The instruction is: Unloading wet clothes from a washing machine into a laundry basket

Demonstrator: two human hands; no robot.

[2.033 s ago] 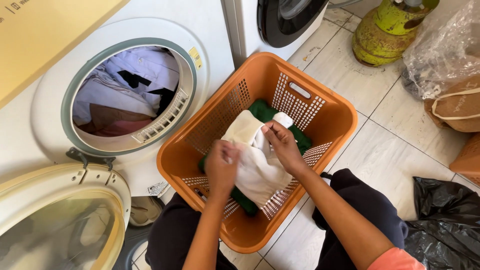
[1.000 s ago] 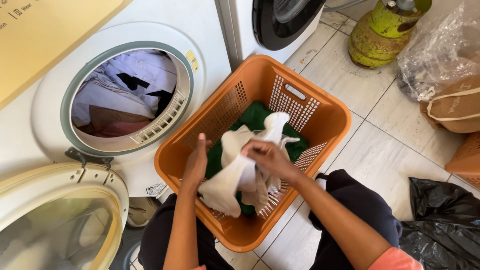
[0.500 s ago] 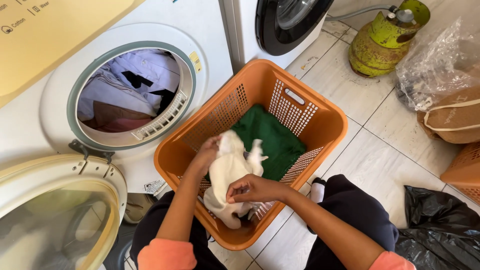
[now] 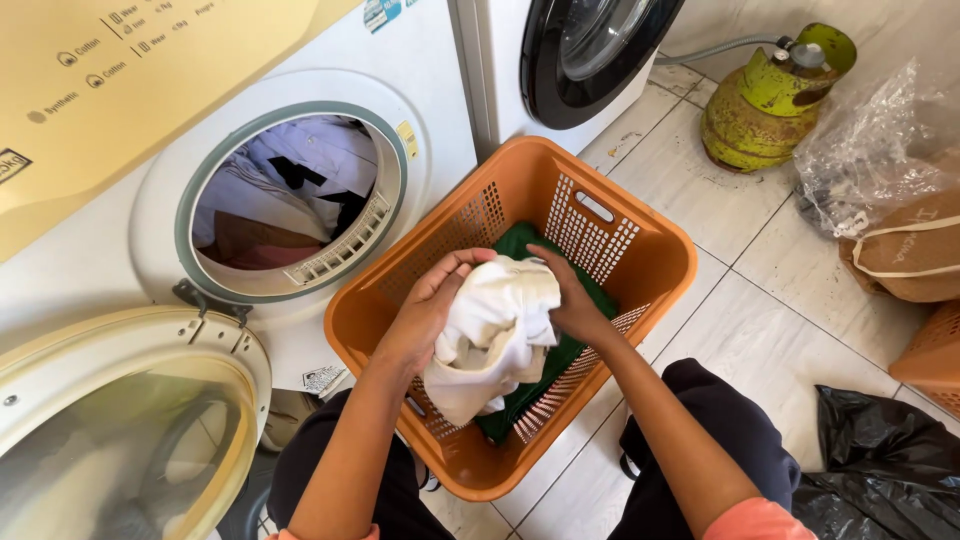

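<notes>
A cream dryer (image 4: 130, 170) fills the upper left of the frame, its round mouth showing a heap of pale and dark clothes (image 4: 290, 195) inside, and its door (image 4: 120, 420) hangs swung down at the lower left. A second white machine (image 4: 560, 50) with a dark porthole stands at top centre. On the tiled floor (image 4: 760, 290) below them, mid-frame, sits an orange basket (image 4: 650, 265), slotted walls, with a green cloth (image 4: 560, 350) lying along its bottom.

Over the basket the person holds a white cloth (image 4: 495, 335) bunched up between both hands. The left hand (image 4: 425, 315) has its fingers curled over the cloth's upper left edge; the right hand (image 4: 570, 300) pinches the top right of it, fingers closed on the fabric. The cloth hangs down from that grip toward the lower left, its long axis running steeply, the loose end dangling just above the basket's near wall. The dryer mouth lies up and left of the cloth, and the left hand is the nearer one to it.

At the right edge: a green gas bottle (image 4: 770, 95), a clear bag (image 4: 865, 150), a black bag (image 4: 885, 470).
</notes>
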